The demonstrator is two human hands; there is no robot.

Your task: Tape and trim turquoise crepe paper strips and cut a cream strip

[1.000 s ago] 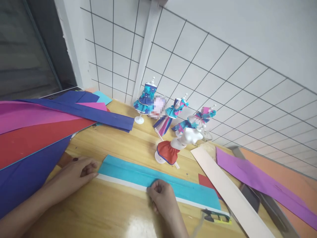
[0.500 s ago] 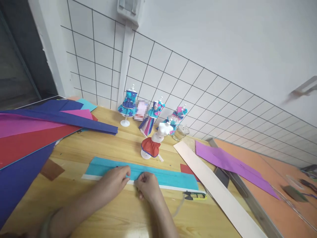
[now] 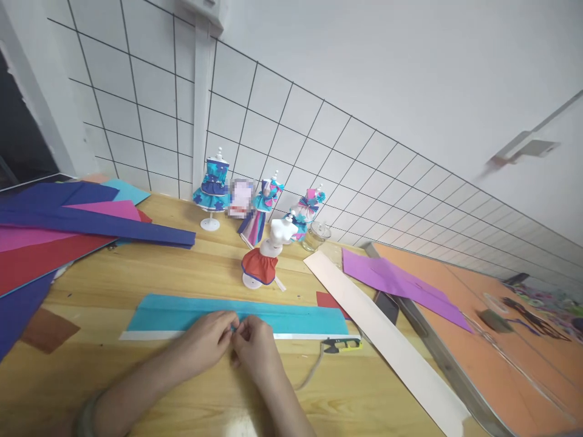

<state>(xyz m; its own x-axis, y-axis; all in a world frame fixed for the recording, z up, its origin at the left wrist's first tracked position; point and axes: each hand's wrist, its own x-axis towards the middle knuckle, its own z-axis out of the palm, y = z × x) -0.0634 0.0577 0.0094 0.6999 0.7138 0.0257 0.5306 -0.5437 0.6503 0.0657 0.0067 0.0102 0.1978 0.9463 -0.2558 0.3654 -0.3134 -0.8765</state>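
A long teal cloth strip [image 3: 300,317] with a white strip along its near edge lies flat on the wooden table [image 3: 355,394]. Over its near edge my left hand [image 3: 207,337] and my right hand [image 3: 255,347] meet, thumbs and forefingers pinched close together. Whatever they pinch is too small and hidden to name. Black-and-yellow thread snips [image 3: 344,346] rest at the strip's right end, beside a pale ribbon-like band [image 3: 314,368]. Behind the strip stands a small white mannequin [image 3: 276,235] wearing a red skirt [image 3: 260,266] with a blue hem.
Dressed miniature mannequins [image 3: 214,185] stand by the wall, near a glass jar [image 3: 316,235]. Blue, pink and red cloth pieces [image 3: 40,258] pile up at the left. A cream strip [image 3: 378,337] and a purple cloth [image 3: 401,282] lie to the right, beside an orange surface [image 3: 496,358].
My two hands have come together; before, a gap separated their fingertips. The camera has turned a little to the right, shifting the scene left in view.
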